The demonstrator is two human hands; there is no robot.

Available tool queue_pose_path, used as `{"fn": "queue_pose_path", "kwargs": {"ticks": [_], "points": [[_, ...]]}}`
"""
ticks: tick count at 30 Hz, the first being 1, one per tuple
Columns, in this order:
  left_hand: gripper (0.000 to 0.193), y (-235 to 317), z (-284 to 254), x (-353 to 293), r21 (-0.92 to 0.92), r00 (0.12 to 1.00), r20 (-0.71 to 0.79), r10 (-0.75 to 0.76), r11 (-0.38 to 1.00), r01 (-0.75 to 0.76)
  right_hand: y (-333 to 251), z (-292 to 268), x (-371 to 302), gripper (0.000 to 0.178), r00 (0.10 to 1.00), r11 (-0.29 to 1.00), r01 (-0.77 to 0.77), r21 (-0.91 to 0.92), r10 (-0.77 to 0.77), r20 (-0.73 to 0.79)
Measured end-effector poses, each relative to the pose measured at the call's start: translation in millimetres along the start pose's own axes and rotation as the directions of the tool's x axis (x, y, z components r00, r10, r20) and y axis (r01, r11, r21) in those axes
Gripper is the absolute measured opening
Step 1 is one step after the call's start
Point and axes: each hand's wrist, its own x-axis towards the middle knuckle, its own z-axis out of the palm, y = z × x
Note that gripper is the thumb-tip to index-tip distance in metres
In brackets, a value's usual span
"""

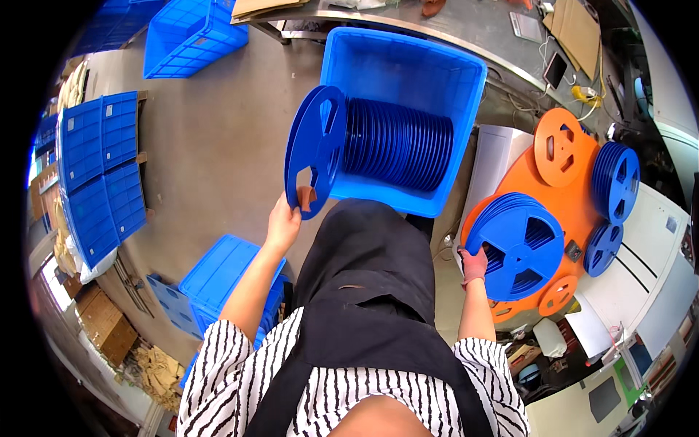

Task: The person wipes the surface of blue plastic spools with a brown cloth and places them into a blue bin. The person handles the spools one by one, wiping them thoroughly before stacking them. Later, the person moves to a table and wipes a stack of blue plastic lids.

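Observation:
My left hand [281,227] grips the lower rim of a blue plastic reel [295,149], held upright beside the blue bin. A reddish-orange patch shows through the reel's lower window; I cannot tell whether it is my fingers. Inside the bin [405,54], a long row of blue reels [399,142] stands on edge, packed closely. At the right, my right hand [473,266], in a reddish glove, holds the left edge of a stack of blue reels [520,247]. That stack sits on an orange machine plate [510,178]; some fingertips are hidden by the reels.
Orange discs [559,147] and smaller stacks of blue reels [615,182] sit around the orange plate. A metal workbench [466,25] runs behind the bin, with a phone [555,71] and cables. Blue crates [105,171] stand at left, and a lidded blue box [218,269] near my left arm.

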Motion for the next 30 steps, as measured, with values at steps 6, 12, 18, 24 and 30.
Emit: {"fn": "queue_pose_path", "kwargs": {"ticks": [6, 12, 18, 24, 30], "points": [[0.032, -5, 33, 27, 0.263, 0.973, -0.230, -0.006, 0.962, 0.068, 12, 20, 16, 0.082, 0.993, 0.985, -0.105, -0.134, 0.111, 0.044], [0.033, -27, 63, 59, 0.248, 0.939, -0.331, -0.094, 0.951, 0.183, 6, 14, 0, 0.077, 0.996, 0.993, -0.074, 0.093, 0.078, -0.036], [0.035, -40, 90, 85, 0.258, 0.916, -0.357, -0.183, 0.923, 0.285, -1, 9, -24, 0.069, 0.992, 0.994, -0.017, 0.110, 0.030, -0.122], [0.039, -107, 121, 112, 0.040, 0.908, -0.342, -0.241, 0.962, 0.270, 1, -3, -42, 0.056, 0.953, 1.000, 0.004, 0.003, -0.002, -0.302], [0.040, -149, 95, 63, -0.361, 0.911, 0.018, -0.412, 0.847, 0.390, -24, -60, -80, 0.046, 0.856, 0.981, -0.021, 0.190, 0.116, -0.503]]}}
